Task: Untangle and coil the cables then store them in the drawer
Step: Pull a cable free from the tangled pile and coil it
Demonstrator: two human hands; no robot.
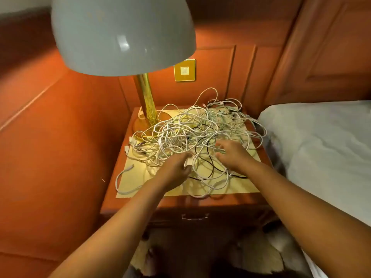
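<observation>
Many cables [192,135] lie in one loose tangle that covers most of the counter [236,189], from the lamp base at the far left to the right edge beside the bed. Nearly all are white; at least one dark cable [212,169] loops through the near part of the heap. One white strand [122,177] trails off alone to the near left, curving along the counter's edge, and small plugs show at the left fringe of the pile.

The counter is a reddish wooden bedside unit with a pale yellow top. On its near front face a drawer [194,216] with a small metal handle sits closed. A lamp [122,35] with a wide grey shade and a brass stem stands at the far left corner, its base partly under the cables. Orange-red panelled walls surround the unit, with a brass switch plate [184,70] on the far wall. A bed [321,149] with pale sheets lies to the right.

The left hand [176,169] reaches into the near edge of the tangle, thumb and fingers pinching a white strand. The right hand [230,155] rests on the heap with fingers spread and slightly bent; whether its grip has hold of any cable cannot be told. The lamp shade is cut off at the top.
</observation>
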